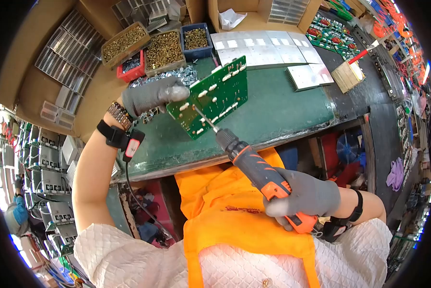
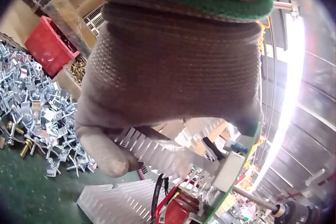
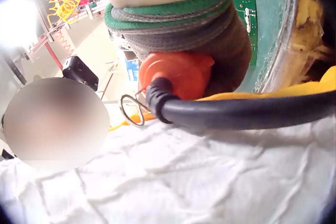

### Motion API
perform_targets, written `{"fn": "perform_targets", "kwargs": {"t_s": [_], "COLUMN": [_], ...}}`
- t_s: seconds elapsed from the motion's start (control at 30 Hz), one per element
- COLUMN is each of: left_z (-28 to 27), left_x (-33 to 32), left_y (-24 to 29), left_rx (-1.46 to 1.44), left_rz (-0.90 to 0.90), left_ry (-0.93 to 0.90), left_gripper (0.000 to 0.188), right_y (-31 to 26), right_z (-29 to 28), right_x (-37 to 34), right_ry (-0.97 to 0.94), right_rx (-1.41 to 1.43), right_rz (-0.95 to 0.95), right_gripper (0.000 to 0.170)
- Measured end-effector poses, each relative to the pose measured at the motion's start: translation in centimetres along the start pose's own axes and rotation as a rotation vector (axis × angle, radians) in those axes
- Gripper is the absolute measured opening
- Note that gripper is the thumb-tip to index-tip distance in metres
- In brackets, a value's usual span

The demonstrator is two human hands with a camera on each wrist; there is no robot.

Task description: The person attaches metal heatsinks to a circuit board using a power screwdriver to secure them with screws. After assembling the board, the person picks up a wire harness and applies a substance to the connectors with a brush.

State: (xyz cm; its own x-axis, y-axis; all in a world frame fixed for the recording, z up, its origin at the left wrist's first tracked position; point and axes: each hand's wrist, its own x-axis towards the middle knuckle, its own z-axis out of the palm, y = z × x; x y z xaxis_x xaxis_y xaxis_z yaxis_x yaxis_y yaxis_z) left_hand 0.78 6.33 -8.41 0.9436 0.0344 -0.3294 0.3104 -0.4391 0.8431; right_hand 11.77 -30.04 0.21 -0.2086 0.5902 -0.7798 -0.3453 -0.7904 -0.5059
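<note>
My gloved left hand [image 1: 153, 96] grips the upper left edge of a green circuit board [image 1: 225, 98], holding it tilted over the bench. White blobs and solder points dot the side facing me. In the left wrist view, metal heat-sink fins [image 2: 152, 150] and a red component [image 2: 178, 208] show on its other side. My gloved right hand [image 1: 313, 194] is wrapped round an orange and black electric screwdriver [image 1: 256, 168]. Its long bit points up and left, the tip right at the board's face near the left hand. In the right wrist view a black cable [image 3: 236, 111] leaves the tool's orange end [image 3: 178, 71].
Behind the board stand tubs of brass-coloured screws [image 1: 163, 50], a blue bin [image 1: 196, 41] and a red bin [image 1: 131, 67]. Small metal clips [image 1: 184, 74] lie heaped nearby. Flat metal plates [image 1: 258, 48], a finned heat sink [image 1: 301, 77] and a red-handled brush [image 1: 364, 53] are farther right.
</note>
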Motion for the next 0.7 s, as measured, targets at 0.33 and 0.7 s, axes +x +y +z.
{"fn": "perform_targets", "kwargs": {"t_s": [0.33, 0.7], "left_z": [-5.3, -9.1], "left_x": [-1.0, 12.6], "left_y": [-1.8, -5.2], "left_rx": [0.294, 0.940], "left_rz": [-0.091, -0.457], "left_ry": [0.527, 0.437], "left_gripper": [0.042, 0.024], "right_y": [3.7, 0.7], "right_z": [-5.5, -6.5], "right_x": [-5.1, -0.2], "right_ry": [-0.013, -0.068], "right_rx": [0.440, 0.277], "right_rz": [-0.514, -0.581], "right_gripper": [0.084, 0.071]}}
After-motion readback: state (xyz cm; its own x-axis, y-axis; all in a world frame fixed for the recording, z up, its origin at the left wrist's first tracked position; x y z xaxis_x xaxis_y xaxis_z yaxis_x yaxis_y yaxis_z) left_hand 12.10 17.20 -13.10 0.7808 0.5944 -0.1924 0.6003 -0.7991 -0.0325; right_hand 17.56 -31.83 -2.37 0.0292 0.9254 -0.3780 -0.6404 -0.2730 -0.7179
